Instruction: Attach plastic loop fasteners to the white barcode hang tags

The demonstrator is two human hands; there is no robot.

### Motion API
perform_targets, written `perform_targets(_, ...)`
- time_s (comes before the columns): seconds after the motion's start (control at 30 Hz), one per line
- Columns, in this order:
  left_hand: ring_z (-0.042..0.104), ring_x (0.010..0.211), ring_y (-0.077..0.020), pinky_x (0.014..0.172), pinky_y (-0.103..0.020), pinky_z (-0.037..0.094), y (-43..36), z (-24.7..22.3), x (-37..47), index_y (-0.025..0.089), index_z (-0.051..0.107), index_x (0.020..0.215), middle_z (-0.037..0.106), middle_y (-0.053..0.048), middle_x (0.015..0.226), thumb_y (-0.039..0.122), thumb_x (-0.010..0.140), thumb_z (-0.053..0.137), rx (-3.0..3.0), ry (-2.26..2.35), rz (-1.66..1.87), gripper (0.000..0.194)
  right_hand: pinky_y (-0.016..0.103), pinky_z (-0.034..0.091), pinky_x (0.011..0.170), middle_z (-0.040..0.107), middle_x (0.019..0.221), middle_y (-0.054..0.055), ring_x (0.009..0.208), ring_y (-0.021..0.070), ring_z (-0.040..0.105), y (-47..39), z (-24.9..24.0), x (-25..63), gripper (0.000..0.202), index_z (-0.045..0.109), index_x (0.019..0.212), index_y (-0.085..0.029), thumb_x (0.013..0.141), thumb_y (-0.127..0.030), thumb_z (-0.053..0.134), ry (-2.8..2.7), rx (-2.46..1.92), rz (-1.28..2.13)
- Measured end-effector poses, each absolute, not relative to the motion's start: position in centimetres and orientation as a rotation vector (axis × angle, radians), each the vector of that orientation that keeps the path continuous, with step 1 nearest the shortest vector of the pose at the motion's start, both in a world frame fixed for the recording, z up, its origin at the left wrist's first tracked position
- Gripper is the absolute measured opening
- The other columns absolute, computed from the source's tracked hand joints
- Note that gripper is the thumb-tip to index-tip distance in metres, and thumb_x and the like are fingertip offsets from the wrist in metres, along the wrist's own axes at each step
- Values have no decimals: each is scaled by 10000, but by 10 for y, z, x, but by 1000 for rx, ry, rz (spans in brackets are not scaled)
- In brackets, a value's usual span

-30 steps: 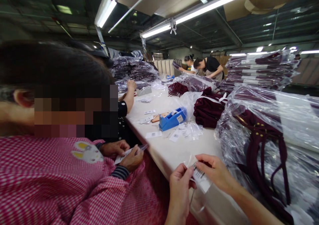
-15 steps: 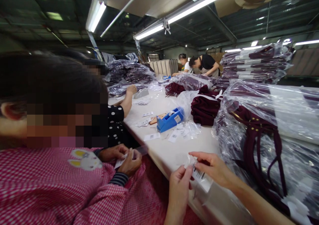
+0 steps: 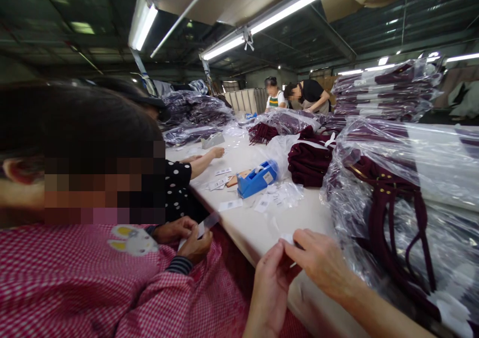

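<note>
Over the near edge of the table [image 3: 254, 230], my two hands meet at a small white printed label [image 3: 287, 238]. Most of it is hidden behind my fingers, and only a pale bit shows above the fingertips. My left hand [image 3: 270, 280] is closed, thumb and fingertips pinched on the label from the left. From the right my right hand [image 3: 318, 255] is also closed on it, its fingers bent over the top. Just beyond lie loose labels and small clear bags [image 3: 282, 195], beside a blue tape dispenser [image 3: 258, 179].
Folded maroon garments [image 3: 309, 163] and a large plastic-wrapped pile [image 3: 430, 178] stand on the right. At my left a co-worker in a pink checked smock [image 3: 142, 278] handles a label and clear strip [image 3: 205, 223]. Another person's hand [image 3: 216, 152] reaches across the table.
My right hand has turned and curled over the label, which now is mostly hidden; its printed face showed before. The hand in the polka-dot sleeve has moved down and right over the table.
</note>
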State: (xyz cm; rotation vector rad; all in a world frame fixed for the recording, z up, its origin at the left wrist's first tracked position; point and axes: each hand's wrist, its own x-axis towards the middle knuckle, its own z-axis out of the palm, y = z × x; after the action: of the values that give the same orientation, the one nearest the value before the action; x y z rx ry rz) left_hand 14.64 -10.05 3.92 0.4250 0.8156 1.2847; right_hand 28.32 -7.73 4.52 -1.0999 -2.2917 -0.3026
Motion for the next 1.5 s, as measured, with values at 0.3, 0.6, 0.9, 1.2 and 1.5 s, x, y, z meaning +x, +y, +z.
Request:
perform_targets(0.3,538,512,-87,501,-213,450,-97,19,148,130,677,732,643,7,625,308,679,765,348,876,1369,206,302,375,667,630,837,32,786,189,538,-82,46,278,111,633,956,-208,885,-249,558,-2410,-999,7)
perform_targets(0.6,558,539,-110,378,-167,357,-94,16,145,127,674,838,656,-23,651,393,738,704,498,964,1322,286,273,407,576,618,750,14,681,172,559,-69,39,291,301,582,1073,-186,838,-373,568,-1800,-1189,824)
perform_targets(0.9,472,465,-98,349,-168,346,-91,10,148,100,696,781,569,6,533,528,704,677,701,1168,1290,435,261,435,629,622,711,-7,674,154,557,-64,31,287,329,650,1073,-157,788,-316,607,-1561,-1063,1360)
perform_targets(1.2,562,616,-144,409,-192,413,-92,15,145,98,719,894,655,-74,741,531,672,689,632,1079,1399,488,244,430,619,669,750,14,671,142,566,-66,37,293,261,686,940,-160,792,-364,620,-1441,-1041,1478)
perform_targets(1.5,526,539,-104,381,-176,372,-93,13,147,101,705,698,630,-30,642,367,613,779,556,1038,1419,289,255,429,645,673,772,20,680,145,560,-64,35,292,251,679,911,-150,788,-359,616,-1438,-1062,1434)
